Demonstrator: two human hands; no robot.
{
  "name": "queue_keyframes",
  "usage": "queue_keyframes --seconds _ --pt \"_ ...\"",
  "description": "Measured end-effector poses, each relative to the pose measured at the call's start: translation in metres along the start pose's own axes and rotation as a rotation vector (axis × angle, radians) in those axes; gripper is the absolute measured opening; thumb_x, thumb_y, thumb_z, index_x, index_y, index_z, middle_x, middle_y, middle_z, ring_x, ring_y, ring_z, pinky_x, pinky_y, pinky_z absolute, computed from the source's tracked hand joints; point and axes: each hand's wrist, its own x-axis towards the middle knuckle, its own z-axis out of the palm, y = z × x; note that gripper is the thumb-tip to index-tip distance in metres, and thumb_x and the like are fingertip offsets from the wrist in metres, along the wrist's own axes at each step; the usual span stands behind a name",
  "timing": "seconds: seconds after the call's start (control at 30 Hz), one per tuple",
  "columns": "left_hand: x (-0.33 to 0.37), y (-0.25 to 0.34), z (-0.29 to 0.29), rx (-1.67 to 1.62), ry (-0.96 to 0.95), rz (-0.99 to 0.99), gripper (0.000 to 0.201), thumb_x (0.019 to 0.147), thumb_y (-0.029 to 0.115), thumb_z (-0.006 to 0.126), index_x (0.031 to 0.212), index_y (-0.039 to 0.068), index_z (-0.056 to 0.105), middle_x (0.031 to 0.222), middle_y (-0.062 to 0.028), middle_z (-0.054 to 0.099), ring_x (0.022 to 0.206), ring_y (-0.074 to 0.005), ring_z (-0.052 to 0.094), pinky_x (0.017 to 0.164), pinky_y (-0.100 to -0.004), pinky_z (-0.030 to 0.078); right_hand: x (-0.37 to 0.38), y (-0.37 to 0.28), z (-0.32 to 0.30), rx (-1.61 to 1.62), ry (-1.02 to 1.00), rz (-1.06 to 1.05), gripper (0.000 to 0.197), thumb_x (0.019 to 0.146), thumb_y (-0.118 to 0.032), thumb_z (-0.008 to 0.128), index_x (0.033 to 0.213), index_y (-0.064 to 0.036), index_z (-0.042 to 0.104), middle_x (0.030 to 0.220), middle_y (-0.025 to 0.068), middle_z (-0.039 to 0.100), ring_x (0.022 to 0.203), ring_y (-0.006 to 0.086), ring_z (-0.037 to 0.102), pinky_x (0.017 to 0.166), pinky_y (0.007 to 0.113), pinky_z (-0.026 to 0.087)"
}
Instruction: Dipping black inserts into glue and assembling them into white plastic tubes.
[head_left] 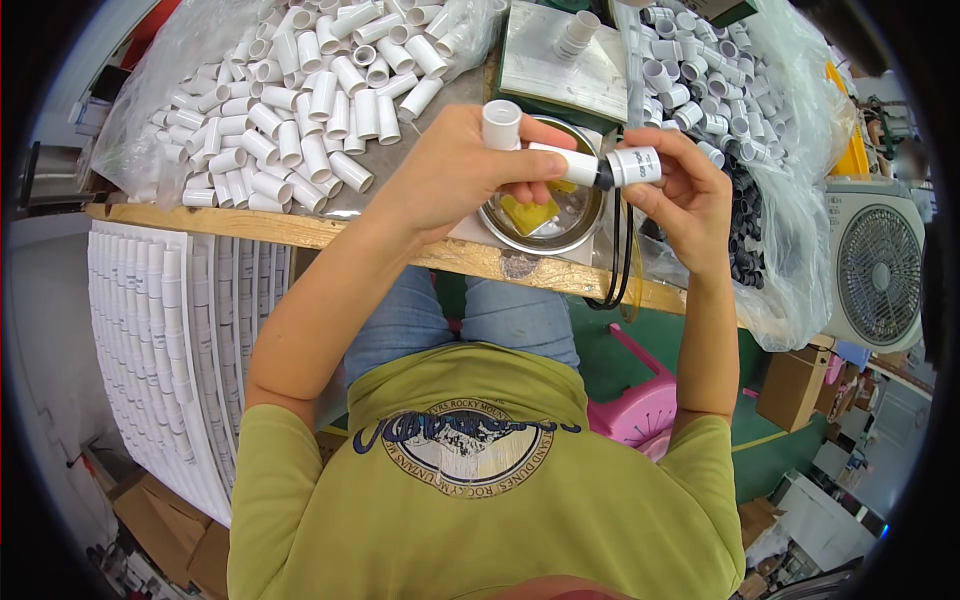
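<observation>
My left hand (445,165) is closed around two white plastic tubes. One short tube (501,128) stands upright between its fingers, and the other tube (568,166) lies level, pointing right. My right hand (695,195) pinches a white printed cap (636,167) between thumb and fingers. A small black collar (604,174) sits between the level tube and the cap, in line with both; how deep it goes into either is hidden. Below the hands a round metal bowl (594,222) rests on the bench, with a yellow sponge (529,214) inside.
White tubes (300,110) are heaped at left, white caps (690,85) and black collars (745,225) at right. A metal block (560,75) stands behind the bowl. Black cables (622,260) hang over the wooden bench edge (330,232). A fan (880,270) is far right, a pink stool (635,405) below.
</observation>
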Motion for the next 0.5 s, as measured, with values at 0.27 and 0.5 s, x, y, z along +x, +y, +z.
queue_keyframes --seconds 0.27,0.5 --pt "0.007 0.007 0.029 0.057 0.095 0.2 0.025 0.083 0.007 0.068 0.106 -0.004 0.065 0.08 -0.0079 0.066 0.069 -0.0099 0.062 0.063 -0.0217 0.05 -0.007 0.014 0.017 -0.219 0.183 -0.137 0.035 0.076 -0.003 0.075 0.106 0.0038 0.058 0.103 0.0099 0.062 0.092 0.016 0.063 0.079 0.029 0.052" --pt "0.069 0.014 -0.014 0.859 0.324 0.572 0.043 0.078 0.016 0.071 0.118 0.001 0.062 0.093 -0.0128 0.07 0.076 -0.0161 0.065 0.073 -0.031 0.051 0.059 0.012 -0.003 -0.938 0.175 -0.049 0.03 0.076 -0.016 0.075 0.099 -0.0008 0.063 0.088 0.0101 0.064 0.078 0.0199 0.064 0.067 0.03 0.05"
